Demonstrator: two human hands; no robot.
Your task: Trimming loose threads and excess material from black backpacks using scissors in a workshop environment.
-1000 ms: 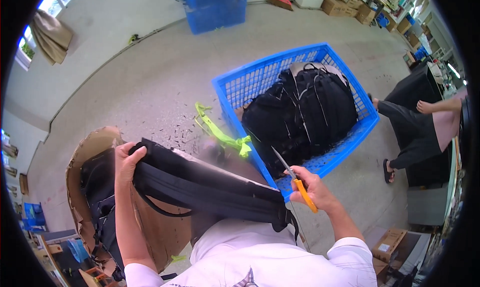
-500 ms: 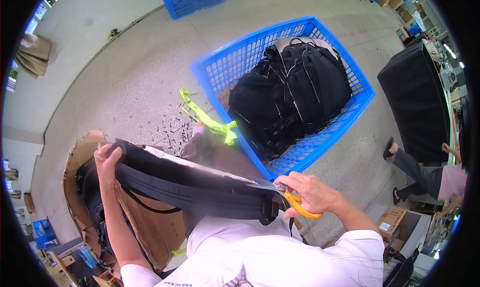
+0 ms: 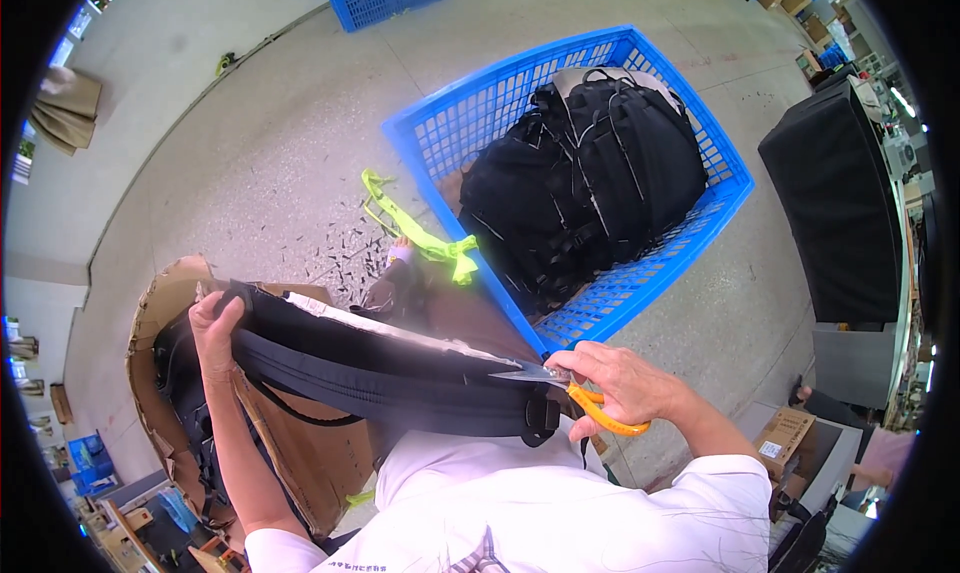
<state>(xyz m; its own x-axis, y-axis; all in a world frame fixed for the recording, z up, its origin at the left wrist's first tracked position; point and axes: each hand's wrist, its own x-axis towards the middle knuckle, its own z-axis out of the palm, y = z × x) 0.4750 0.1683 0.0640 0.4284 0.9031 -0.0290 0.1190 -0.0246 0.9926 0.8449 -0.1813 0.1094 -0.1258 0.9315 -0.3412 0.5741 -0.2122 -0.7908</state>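
A black backpack (image 3: 400, 398) with a padded strap and a dark plastic buckle stretches across my lap, a pale strip running along its upper edge. My left hand (image 3: 213, 323) is closed round its far left corner. At the other end my right hand (image 3: 620, 385) holds a pair of scissors (image 3: 612, 413) with orange handles. Their metal blades point left, over the edge of the backpack just above the buckle. Whether the blade tips touch the fabric I cannot tell.
In front stands a blue plastic basket (image 3: 425, 123) filled with black backpacks (image 3: 585, 188). A yellow-green strip (image 3: 415, 235) hangs at its left side. Black scraps (image 3: 340, 273) litter the floor. Left of my lap is an open cardboard box (image 3: 300, 453) holding more black goods.
Both hands and the backpack stay almost in place; the scissors' blades look sharper than in the blurred earlier frame. The person at the right has moved down toward the picture's lower right.
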